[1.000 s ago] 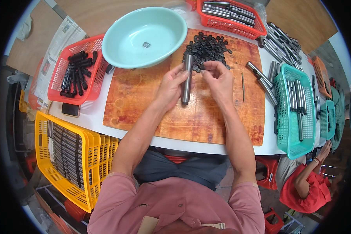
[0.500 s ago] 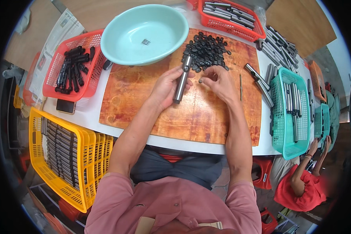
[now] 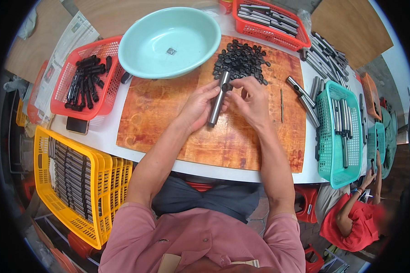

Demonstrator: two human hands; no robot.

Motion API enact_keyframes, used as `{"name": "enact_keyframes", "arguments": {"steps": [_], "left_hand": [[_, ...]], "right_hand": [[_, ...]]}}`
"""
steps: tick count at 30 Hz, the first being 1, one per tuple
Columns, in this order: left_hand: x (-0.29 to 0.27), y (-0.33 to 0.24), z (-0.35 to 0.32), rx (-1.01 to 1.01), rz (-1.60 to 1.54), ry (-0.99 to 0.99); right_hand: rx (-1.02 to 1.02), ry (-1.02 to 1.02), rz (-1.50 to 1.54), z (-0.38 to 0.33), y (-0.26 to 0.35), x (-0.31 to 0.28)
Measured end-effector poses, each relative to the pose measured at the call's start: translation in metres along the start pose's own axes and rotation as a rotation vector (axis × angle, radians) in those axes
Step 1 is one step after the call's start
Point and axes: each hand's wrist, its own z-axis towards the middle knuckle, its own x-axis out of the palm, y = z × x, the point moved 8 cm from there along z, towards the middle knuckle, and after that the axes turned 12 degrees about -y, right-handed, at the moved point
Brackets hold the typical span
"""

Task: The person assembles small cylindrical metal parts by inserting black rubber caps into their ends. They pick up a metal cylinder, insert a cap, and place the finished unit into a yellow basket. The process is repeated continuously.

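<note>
My left hand (image 3: 199,105) is wrapped round a silvery metal tube (image 3: 216,109), which tilts up and away over the board. My right hand (image 3: 250,101) is closed at the tube's upper part, thumb and forefinger pinching a small black oval piece (image 3: 226,87) against the tube's side. The fingertips partly cover the piece, so how far it sits in the tube is hidden. Just beyond both hands, a heap of similar black oval pieces (image 3: 241,61) lies on the brown wooden board (image 3: 168,123).
A pale green basin (image 3: 168,41) stands behind the board. Left are a red basket (image 3: 109,98) of black parts, a phone (image 3: 77,125) and a yellow crate (image 3: 95,182). Right are a green basket (image 3: 339,159), loose tubes (image 3: 325,57) and a thin rod (image 3: 281,105). Another person (image 3: 353,223) sits at right.
My right hand has moved left to the tube, bringing the small black piece against it. My left hand has shifted the tube slightly right and nearer me.
</note>
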Motion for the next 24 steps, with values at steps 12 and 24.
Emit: {"name": "enact_keyframes", "arguments": {"steps": [12, 24], "left_hand": [[0.001, 0.0, -0.004, 0.009, 0.025, -0.005], [-0.001, -0.002, -0.01, 0.025, 0.13, -0.01]], "right_hand": [[-0.212, -0.064, -0.108, -0.008, 0.012, 0.005], [-0.026, -0.022, 0.114, -0.006, 0.015, 0.006]]}}
